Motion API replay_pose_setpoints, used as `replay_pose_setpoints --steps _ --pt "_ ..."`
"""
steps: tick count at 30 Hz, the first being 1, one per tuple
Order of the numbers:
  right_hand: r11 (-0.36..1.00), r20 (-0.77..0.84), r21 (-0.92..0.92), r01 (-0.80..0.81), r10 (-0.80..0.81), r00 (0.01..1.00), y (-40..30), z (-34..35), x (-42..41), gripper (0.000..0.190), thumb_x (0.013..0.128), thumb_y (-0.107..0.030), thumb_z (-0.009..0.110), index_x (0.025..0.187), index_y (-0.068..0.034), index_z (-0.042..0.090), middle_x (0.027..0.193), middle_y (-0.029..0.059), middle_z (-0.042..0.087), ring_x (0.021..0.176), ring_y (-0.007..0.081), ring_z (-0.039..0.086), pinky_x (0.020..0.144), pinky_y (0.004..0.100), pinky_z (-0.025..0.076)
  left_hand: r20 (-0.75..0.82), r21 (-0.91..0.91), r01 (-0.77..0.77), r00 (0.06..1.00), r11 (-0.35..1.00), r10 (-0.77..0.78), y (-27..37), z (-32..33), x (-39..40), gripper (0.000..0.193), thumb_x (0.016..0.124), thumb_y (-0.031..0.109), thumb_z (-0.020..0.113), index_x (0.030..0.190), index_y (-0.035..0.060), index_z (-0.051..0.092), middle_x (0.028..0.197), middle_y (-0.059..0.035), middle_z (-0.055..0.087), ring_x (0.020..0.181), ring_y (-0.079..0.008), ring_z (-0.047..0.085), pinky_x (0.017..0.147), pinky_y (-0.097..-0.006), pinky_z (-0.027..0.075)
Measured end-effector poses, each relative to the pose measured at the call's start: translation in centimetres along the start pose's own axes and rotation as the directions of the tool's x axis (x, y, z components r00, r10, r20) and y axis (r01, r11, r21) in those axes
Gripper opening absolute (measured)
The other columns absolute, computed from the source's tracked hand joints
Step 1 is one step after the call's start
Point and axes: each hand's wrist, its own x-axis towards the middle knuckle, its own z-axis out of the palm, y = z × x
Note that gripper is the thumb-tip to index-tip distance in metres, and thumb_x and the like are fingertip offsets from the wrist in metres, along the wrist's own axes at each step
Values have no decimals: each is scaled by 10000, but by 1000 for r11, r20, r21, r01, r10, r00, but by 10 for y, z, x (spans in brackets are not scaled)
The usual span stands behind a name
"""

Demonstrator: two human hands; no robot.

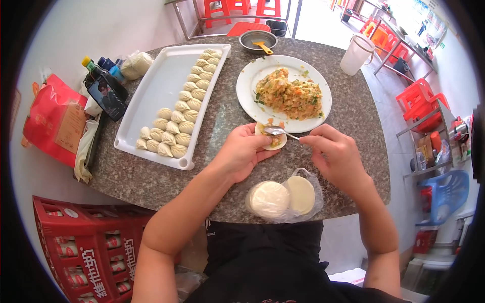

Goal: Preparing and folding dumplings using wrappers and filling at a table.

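Observation:
A round dough wrapper (pixel 279 146) with some filling on it rests in my left hand (pixel 244 146). My right hand (pixel 335 153) grips the handle of a metal spoon (pixel 276 130), its bowl pressed over the filling. Just beyond my hands lies a white oval plate (pixel 246 92) heaped with chopped filling (pixel 293 94) of orange, green and pale bits. Closer to my body, a stack of round wrappers (pixel 301 194) sits in a clear plastic bag (pixel 318 189). To the left stands a white plastic tray (pixel 147 91), with pleated dumplings (pixel 178 127) lined up along its right side.
A metal bowl (pixel 248 38) with a yellow-handled scraper (pixel 262 47) stands at the table's far edge. On the right is a translucent pitcher (pixel 356 55). A phone (pixel 107 97) leans against bottles at left, near a red bag (pixel 57 117). Red crates (pixel 91 250) sit below the granite table (pixel 129 185).

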Motion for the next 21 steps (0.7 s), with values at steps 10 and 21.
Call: replay_pose_setpoints --steps 10,21 --pt "934 41 224 -278 276 960 -13 11 -7 278 881 43 673 1121 -40 786 1050 133 726 851 329 746 761 427 608 3 -9 -15 1000 1000 15 -5 1 2 345 1032 -7 584 1371 -67 604 1312 -170 729 1198 -267 741 1069 -420 608" --pt "958 -61 -96 -270 265 962 -2 0 -5 258 877 30 661 1102 -31 770 1047 132 722 845 347 743 742 451 601 -65 -25 -2 998 1000 0 0 6 -1 324 1085 31 540 1388 -80 570 1331 -201 723 1189 -321 751 1055 -420 619"
